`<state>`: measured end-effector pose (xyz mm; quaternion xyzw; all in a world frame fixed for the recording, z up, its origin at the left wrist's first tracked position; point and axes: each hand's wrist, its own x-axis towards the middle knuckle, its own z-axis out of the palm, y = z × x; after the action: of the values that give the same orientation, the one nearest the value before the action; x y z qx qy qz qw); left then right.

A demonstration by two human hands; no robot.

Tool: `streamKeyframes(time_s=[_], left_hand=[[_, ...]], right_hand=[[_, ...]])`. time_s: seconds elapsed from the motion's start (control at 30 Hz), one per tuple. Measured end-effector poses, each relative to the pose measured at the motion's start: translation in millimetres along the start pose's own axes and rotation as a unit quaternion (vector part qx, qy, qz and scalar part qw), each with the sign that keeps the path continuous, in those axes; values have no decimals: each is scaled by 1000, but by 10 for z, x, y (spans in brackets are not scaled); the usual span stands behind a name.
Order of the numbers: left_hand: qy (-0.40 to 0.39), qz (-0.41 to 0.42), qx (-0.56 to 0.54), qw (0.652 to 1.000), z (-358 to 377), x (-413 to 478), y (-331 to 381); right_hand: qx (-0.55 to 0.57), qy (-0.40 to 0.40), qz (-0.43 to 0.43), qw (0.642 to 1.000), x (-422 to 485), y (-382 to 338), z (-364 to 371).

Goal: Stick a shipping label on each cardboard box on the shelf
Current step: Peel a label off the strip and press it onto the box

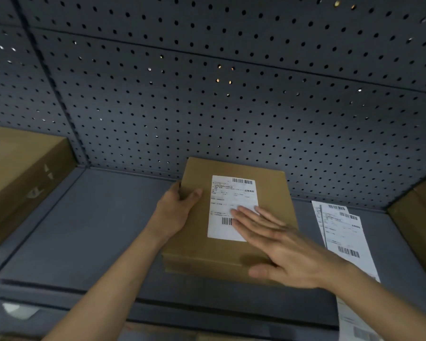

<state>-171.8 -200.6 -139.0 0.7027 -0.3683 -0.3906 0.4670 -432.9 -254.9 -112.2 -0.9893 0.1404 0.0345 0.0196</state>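
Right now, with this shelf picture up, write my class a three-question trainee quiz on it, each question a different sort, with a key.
1. True or false: the label lies on top of the middle box.
2. Which hand steadies that box at its side edge: (a) left hand (b) right hand?
3. Where do the spare labels lie?

Key: 1 true. 2 a. 3 On the shelf, right of the box.

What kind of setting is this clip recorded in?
Probably a stockroom or packing area: grey metal shelf backed by pegboard, plain cardboard boxes, and barcoded shipping labels lying loose beside the one being pressed on.
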Motion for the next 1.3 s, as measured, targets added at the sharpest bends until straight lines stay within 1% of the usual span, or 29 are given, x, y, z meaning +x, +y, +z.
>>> streamKeyframes(time_s=[0.17,0.3,0.43,0.57,0.73,0.93,1.13,1.3], left_hand=[[1,13,-11,1000,-7,-2,-30],[2,20,-20,1000,-18,-12,-28],[8,21,-26,999,-17,-26,-10],[12,20,-28,999,-13,-18,-14],[19,19,-25,999,-4,-9,-25],[19,26,-32,999,5,-20,-48],[15,27,-41,999,-4,-16,-47],[4,23,-57,998,-10,-9,-67]], right_hand=[[-3,-74,55,996,252,246,-83],[26,-95,123,988,532,497,-149],[26,-102,147,984,677,569,-221],[18,-110,131,985,628,461,-231],[-10,-104,48,993,379,71,-186],[-14,-91,-2,996,150,-285,-157],[0,-92,-9,996,182,-195,-172],[-6,-104,43,994,448,67,-208]])
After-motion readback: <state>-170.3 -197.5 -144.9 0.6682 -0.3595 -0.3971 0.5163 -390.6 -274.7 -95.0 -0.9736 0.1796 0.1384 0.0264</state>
